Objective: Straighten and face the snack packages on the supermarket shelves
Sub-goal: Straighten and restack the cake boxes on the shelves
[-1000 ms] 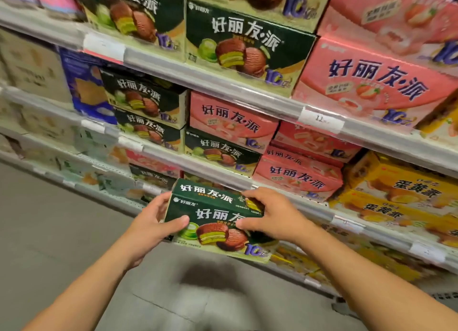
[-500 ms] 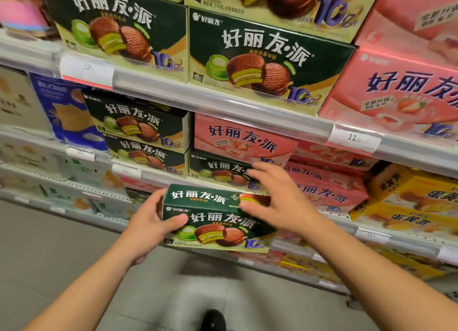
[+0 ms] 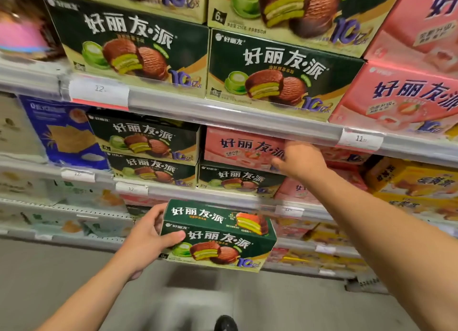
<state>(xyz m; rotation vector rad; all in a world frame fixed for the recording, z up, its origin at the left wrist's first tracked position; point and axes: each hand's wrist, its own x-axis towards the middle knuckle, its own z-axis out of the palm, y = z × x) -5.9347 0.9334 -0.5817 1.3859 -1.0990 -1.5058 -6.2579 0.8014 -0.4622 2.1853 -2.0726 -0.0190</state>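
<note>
A dark green pie box (image 3: 218, 235) is held in front of the shelves, off the shelf, by my left hand (image 3: 146, 239), which grips its left end with the thumb across the front. My right hand (image 3: 298, 161) is up at the middle shelf, fingers on the right end of a pink pie box (image 3: 238, 146). That pink box lies on top of another green box (image 3: 238, 179). Whether the right hand grips the pink box or only touches it is unclear.
Two stacked green boxes (image 3: 146, 152) stand left of the pink one, and a blue cracker box (image 3: 64, 135) further left. The upper shelf rail (image 3: 223, 112) carries price tags and large green and pink boxes. Yellow boxes (image 3: 416, 182) sit at right. My shoe (image 3: 225, 323) shows on the grey floor.
My right hand let go of the held green box and rose to the pink box on the middle shelf. The left hand keeps the green box alone. The view tilted upward and moved closer.
</note>
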